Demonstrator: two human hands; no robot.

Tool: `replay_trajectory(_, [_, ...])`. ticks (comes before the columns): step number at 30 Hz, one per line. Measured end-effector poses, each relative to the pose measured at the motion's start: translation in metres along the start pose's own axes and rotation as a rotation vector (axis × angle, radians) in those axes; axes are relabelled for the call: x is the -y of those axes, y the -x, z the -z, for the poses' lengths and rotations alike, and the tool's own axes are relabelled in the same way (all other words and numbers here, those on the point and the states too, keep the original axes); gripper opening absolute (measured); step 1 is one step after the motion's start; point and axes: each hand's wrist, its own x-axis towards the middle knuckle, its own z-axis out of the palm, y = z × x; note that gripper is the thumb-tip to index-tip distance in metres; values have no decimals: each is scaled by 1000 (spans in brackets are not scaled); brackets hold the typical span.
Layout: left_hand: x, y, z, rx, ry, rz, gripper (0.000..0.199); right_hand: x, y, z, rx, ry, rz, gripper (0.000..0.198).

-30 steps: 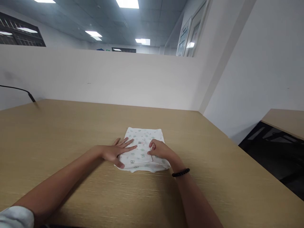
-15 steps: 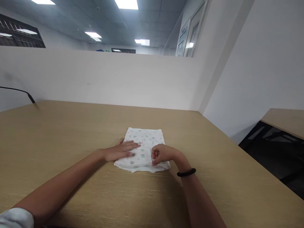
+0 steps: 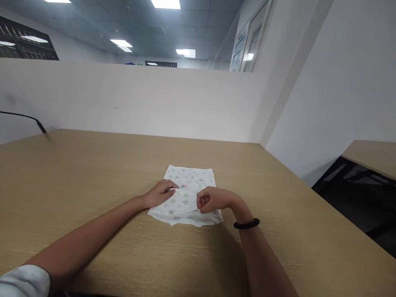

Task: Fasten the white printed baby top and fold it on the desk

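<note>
— What carries everything here?

— A pale wood-grain surface [image 3: 93, 173], wide and running back to a white partition wall [image 3: 139, 103].

— Anything along the left?

— A thin black cable [image 3: 26, 119] comes in from the left edge and dips toward the far corner of the surface.

— And to the right?

— A second wooden desk [image 3: 371, 156] stands apart, with something dark [image 3: 355, 202] below it; I cannot tell what it is.

— Above the partition?

— A ceiling with lit rectangular light panels [image 3: 165, 4], a dark window [image 3: 24, 45] high on the left, and framed boards [image 3: 247, 45] on the right-hand wall.
</note>
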Motion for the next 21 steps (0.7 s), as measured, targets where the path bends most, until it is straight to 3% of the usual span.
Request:
replay_trajectory(6, [-11,-2,0,7,240,174,34,2,4,3,113,-41,-14,9])
replay_trajectory(9, [-11,-2,0,30,249,178,33,4,5,3,165,-27,-1,11])
replay_trajectory(14, [-13,2,2,19,78,55,37,7,5,1,173,68,-48,15])
replay_trajectory(17, [-26,8,8,-12,-123,-81,42,6,8,5,41,40,-34,14])
replay_trajectory(19, [-37,12,11,61,-222,-194,48,2,11,10,-110,2,-58,20])
replay_trajectory(21, [-46,14,12,224,-240,-283,54,-2,14,13,-152,-72,-119,27])
